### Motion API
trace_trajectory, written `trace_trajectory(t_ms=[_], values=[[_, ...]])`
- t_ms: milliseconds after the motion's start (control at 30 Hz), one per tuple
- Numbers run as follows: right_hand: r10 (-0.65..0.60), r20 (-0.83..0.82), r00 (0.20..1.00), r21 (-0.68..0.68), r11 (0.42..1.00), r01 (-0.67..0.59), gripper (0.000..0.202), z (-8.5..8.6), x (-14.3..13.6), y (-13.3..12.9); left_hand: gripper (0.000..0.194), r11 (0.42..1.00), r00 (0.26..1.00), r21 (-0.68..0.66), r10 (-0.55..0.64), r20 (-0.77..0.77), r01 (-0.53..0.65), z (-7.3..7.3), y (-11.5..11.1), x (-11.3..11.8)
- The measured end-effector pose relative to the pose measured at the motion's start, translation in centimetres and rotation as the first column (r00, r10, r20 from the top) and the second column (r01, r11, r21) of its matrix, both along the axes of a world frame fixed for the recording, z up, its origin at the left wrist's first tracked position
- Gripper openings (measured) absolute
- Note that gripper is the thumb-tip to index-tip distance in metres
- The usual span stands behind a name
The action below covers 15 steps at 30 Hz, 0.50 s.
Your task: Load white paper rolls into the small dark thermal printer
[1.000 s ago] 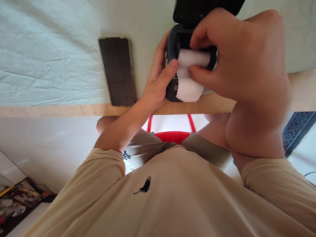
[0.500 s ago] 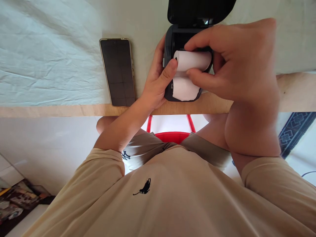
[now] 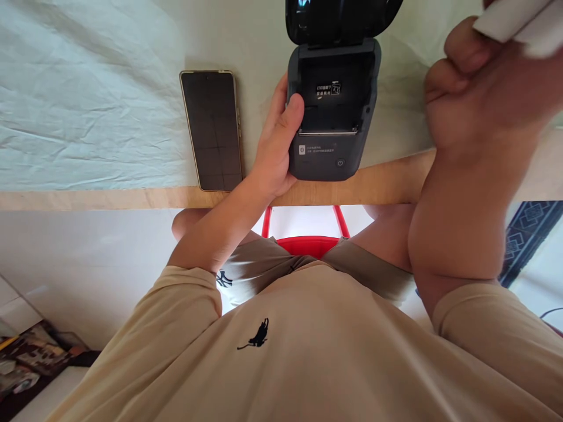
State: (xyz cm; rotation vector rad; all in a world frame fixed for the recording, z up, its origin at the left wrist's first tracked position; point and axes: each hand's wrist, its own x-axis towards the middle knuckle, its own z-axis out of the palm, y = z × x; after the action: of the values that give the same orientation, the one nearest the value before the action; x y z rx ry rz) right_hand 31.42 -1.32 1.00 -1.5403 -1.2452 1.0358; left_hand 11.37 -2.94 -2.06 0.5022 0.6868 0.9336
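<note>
A small dark printer [image 3: 329, 149] lies near the table's front edge, its black lid [image 3: 343, 20] raised and its paper bay bare inside. My left hand [image 3: 279, 143] grips the printer's left side, thumb on the rim. At the upper right my right hand [image 3: 488, 88] is closed on a white paper roll [image 3: 514, 17], which is partly cut off by the frame and slightly blurred. The roll is well to the right of the printer.
A phone [image 3: 212, 129] with a dark screen lies left of the printer on the pale cloth [image 3: 97, 105]. The wooden table edge [image 3: 101, 198] runs across in front of me. Below it are my legs and a red stool [image 3: 308, 245].
My right hand has lifted the paper roll out of the printer and moved it to the upper right. My left hand still holds the printer, which has shifted slightly.
</note>
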Motion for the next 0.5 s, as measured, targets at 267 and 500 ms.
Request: trace_trajectory(t_ms=[267,500], values=[[-0.234,-0.076,0.969,0.092,0.966,0.241,0.047,-2.0,-1.2,0.1,0.033,0.998,0.999,0.056,0.028,0.024,-0.030,-0.5,-0.1,0.0],[-0.111,0.289,0.951,0.268,0.963,0.031,0.029,-1.4,-0.7,-0.6,0.040,0.999,0.999,0.032,-0.006,0.032,0.005,-0.7,0.0,-0.1]])
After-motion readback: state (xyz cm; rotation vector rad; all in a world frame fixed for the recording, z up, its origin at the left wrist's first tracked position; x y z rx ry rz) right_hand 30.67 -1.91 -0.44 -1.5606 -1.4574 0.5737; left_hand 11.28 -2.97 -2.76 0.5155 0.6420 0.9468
